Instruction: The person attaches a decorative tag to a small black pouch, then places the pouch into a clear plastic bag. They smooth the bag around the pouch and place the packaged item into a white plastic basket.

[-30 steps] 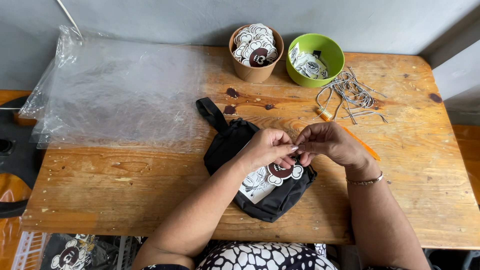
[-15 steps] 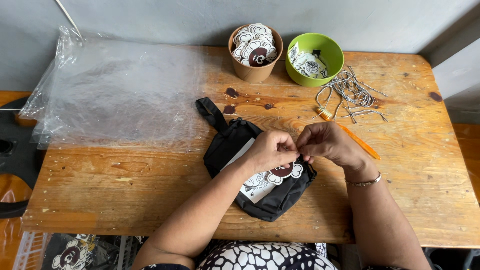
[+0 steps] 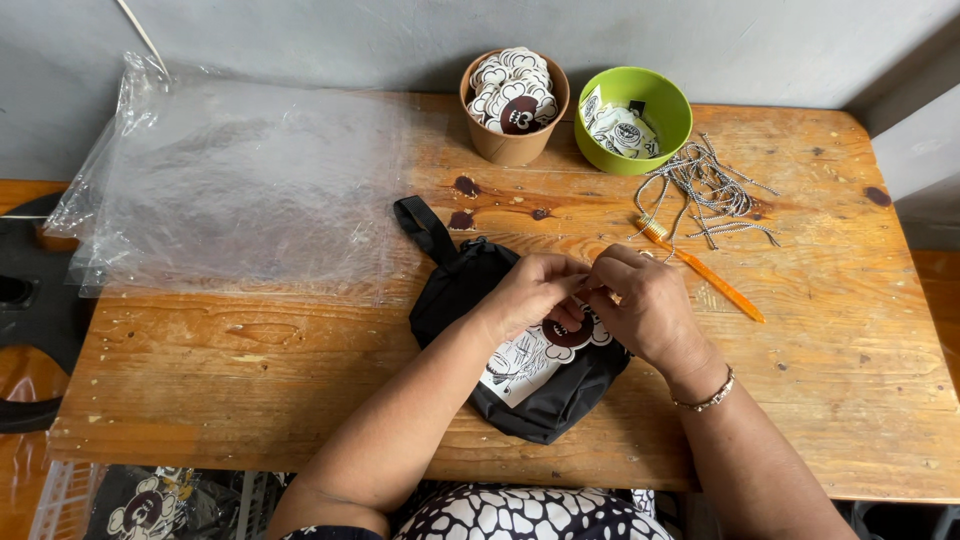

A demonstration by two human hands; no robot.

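A: Hands?
B: Left hand [image 3: 535, 290] and right hand [image 3: 640, 305] meet, fingers pinched together on the tags [image 3: 545, 352].
A: Where?
B: Over the black pouch [image 3: 470, 290] mid-bench [image 3: 250, 370].

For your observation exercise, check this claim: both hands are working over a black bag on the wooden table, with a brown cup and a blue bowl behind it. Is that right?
Not quite. The bowl is green, not blue, as the head view shows. The rest holds: left hand and right hand work over the black bag on the wooden table, brown cup behind.
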